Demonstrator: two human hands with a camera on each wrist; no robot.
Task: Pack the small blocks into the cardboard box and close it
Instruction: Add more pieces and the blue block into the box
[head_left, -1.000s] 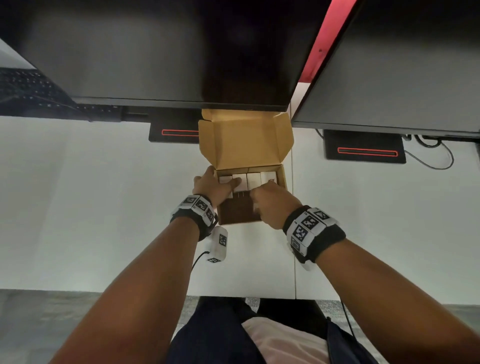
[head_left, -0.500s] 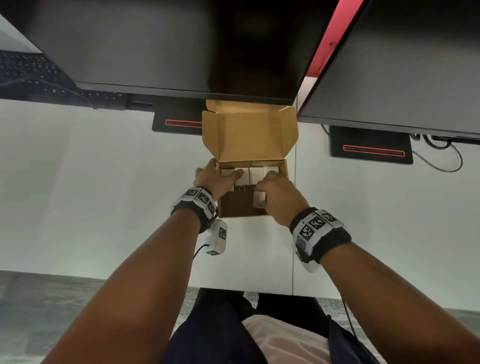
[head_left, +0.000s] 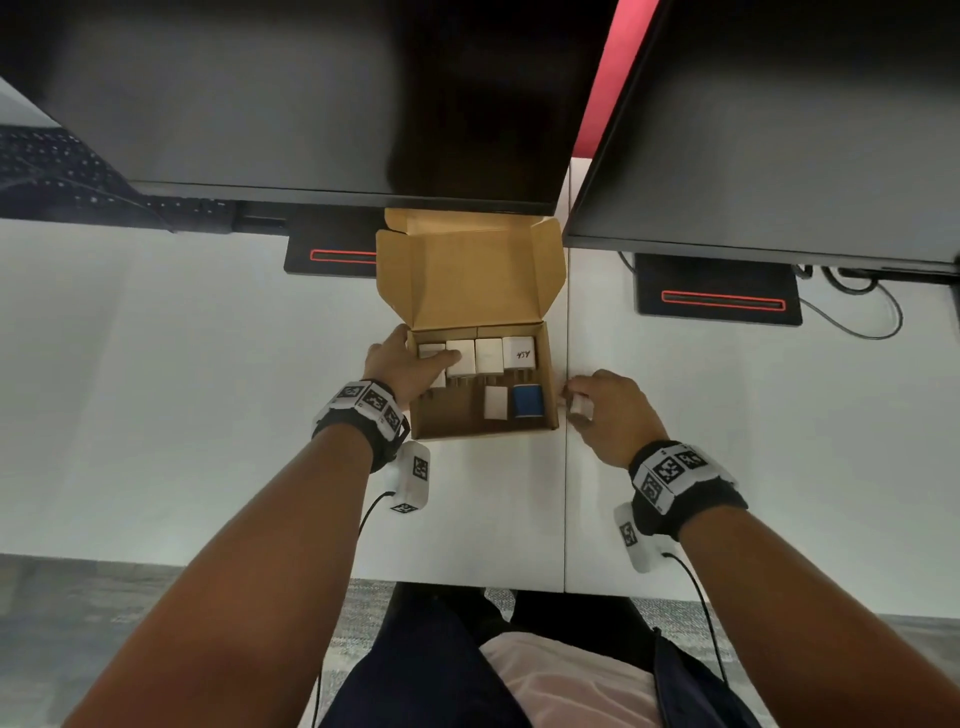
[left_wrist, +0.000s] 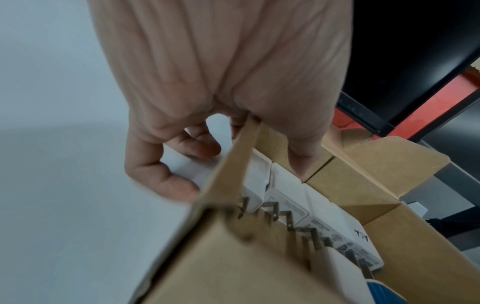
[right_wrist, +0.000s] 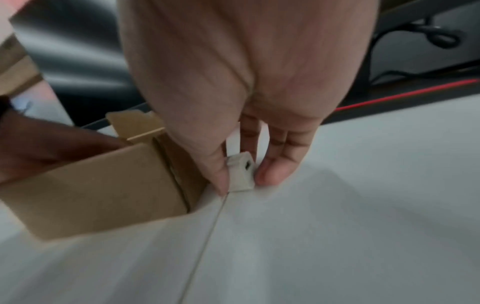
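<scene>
The white desk (head_left: 182, 389) spreads wide under my arms, a thin seam running down it just right of the cardboard box (head_left: 549, 374). Behind the box hang two dark monitors (head_left: 311, 93), with a strip of red wall (head_left: 613, 78) showing between them and their black bases, each with a red line, on the desk to the box's left rear and right rear. A black cable (head_left: 852, 317) loops on the desk well to the right of the box.

The box sits open on the desk, its lid (head_left: 472, 275) standing up at the far side with its side flaps spread. Inside, a row of four white blocks (head_left: 488, 355) lines the far wall, metal prongs pointing toward me; the rightmost one carries handwriting. Nearer to me in the box, towards its right wall, a smaller white block (head_left: 496, 402) stands just beside a blue block (head_left: 528, 400).

My left hand (head_left: 402, 364) straddles the box's left wall: the thumb reaches inside onto the leftmost blocks of the row, the curled fingers (left_wrist: 182, 185) stay outside against the wall, so I grip that wall. My right hand (head_left: 608, 410) is just outside the box's right wall, low on the desk, thumb and fingertips pinching one small white block (right_wrist: 241, 170) that sits on the desk near the seam.
</scene>
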